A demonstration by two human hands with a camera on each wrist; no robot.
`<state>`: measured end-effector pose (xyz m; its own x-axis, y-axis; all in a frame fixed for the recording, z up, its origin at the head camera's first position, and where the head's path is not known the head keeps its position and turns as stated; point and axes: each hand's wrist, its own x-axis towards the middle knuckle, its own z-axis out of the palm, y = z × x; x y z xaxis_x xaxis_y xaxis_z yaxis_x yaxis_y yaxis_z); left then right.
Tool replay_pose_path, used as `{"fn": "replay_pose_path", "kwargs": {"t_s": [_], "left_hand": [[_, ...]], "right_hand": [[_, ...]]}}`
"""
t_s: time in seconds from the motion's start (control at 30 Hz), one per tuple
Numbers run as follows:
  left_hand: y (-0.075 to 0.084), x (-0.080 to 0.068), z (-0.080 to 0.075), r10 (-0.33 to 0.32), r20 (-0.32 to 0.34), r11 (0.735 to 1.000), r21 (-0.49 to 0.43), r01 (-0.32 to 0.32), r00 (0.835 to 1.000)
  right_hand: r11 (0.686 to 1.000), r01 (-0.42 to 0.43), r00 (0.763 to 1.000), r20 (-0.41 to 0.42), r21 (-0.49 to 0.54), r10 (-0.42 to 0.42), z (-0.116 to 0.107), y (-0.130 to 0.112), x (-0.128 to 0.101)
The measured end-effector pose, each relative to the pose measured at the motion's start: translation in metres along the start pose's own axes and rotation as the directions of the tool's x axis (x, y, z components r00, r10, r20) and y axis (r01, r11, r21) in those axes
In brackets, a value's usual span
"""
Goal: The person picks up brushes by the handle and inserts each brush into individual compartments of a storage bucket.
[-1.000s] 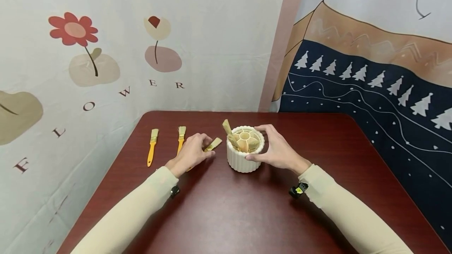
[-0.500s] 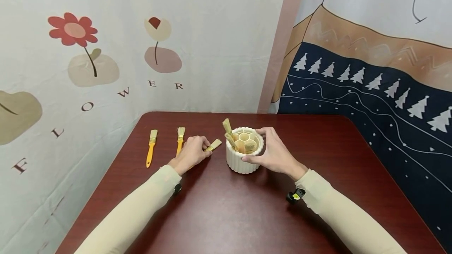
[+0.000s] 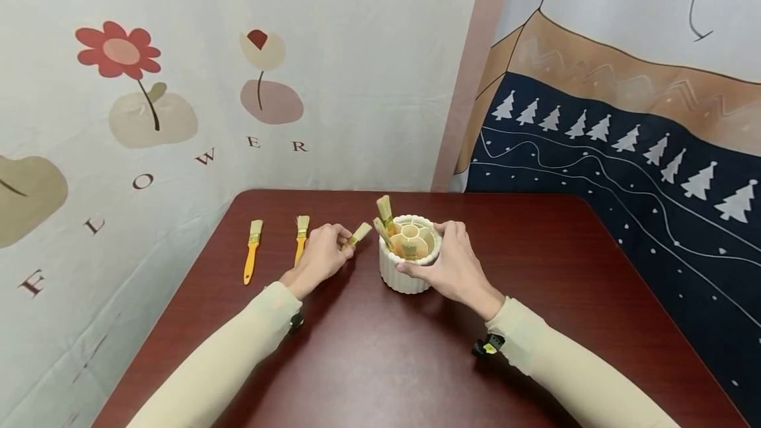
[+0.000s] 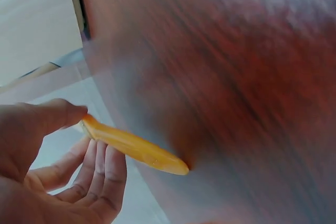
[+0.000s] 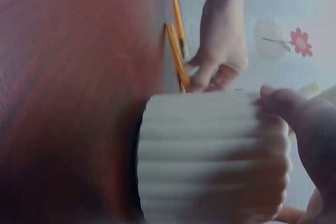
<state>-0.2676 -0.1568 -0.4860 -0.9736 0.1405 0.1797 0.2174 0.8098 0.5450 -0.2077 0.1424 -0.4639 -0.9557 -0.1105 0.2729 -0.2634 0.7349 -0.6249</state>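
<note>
My left hand (image 3: 321,255) pinches a paintbrush (image 3: 359,234) near its ferrule, bristles pointing toward the pot; in the left wrist view its yellow handle (image 4: 139,149) sticks out past thumb and fingers. My right hand (image 3: 458,266) grips the rim of a white ribbed pot (image 3: 404,277), thumb at the front and fingers at the far right side. Inside the pot is a divided insert with a round centre ring (image 3: 410,232). Two paintbrushes lean in its left side, bristles up: one taller (image 3: 384,207), one lower (image 3: 381,230). The right wrist view shows the pot's ribbed wall (image 5: 210,156) close up.
Two more yellow-handled paintbrushes lie on the dark red table (image 3: 380,362): one at the far left (image 3: 252,253), another (image 3: 302,233) partly behind my left hand. Printed cloths hang behind the table's back edge.
My left hand has closed on the paintbrush and raised it slightly off the table. Under my right hand the pot has turned a little, shifting the brushes standing in it.
</note>
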Motion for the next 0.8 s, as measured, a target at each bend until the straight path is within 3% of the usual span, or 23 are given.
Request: {"fn": "replay_pose_path", "kwargs": {"t_s": [0.23,0.47,0.67,0.8], "left_hand": [[0.007,-0.009,-0.005,0.042,-0.081,0.998,-0.043,-0.045,0.996],[0.012,-0.015,-0.008,0.079,-0.149,0.994,-0.064,-0.090,0.986],[0.016,-0.018,-0.012,0.093,-0.186,0.990,-0.085,-0.110,0.978],[0.013,-0.020,-0.016,0.091,-0.213,0.982,-0.142,-0.123,0.973]], "right_hand": [[0.999,-0.048,0.999,-0.026,0.014,0.048,0.004,-0.008,-0.006],[0.999,-0.031,0.999,-0.006,0.021,0.031,-0.001,-0.008,-0.008],[0.996,0.064,0.995,0.067,0.060,-0.068,-0.024,0.003,0.003],[0.978,0.159,0.962,0.200,0.134,-0.184,-0.043,0.019,0.022]]}}
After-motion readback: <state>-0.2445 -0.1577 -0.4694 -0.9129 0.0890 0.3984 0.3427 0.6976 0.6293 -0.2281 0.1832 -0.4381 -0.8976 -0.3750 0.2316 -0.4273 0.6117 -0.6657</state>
